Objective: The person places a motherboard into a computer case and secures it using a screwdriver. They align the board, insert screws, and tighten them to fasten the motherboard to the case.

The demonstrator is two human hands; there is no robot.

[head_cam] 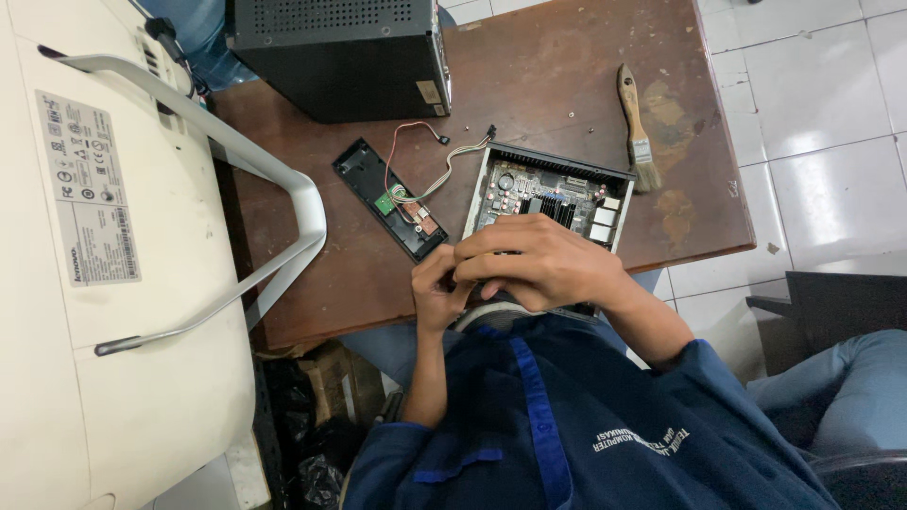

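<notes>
Both hands held together over near edge of open metal case point(553, 194); left hand point(439, 293) and right hand point(539, 260) curled, fingertips touching; whether anything is gripped cannot be told. Case rectangular, green board and ribbed heatsink exposed, set on worn brown table point(567, 76). Black panel point(389, 198) lies left of case, long axis diagonal, linked by thin wires. Wooden-handled brush point(638, 127) lies right, bristles toward near edge.
</notes>
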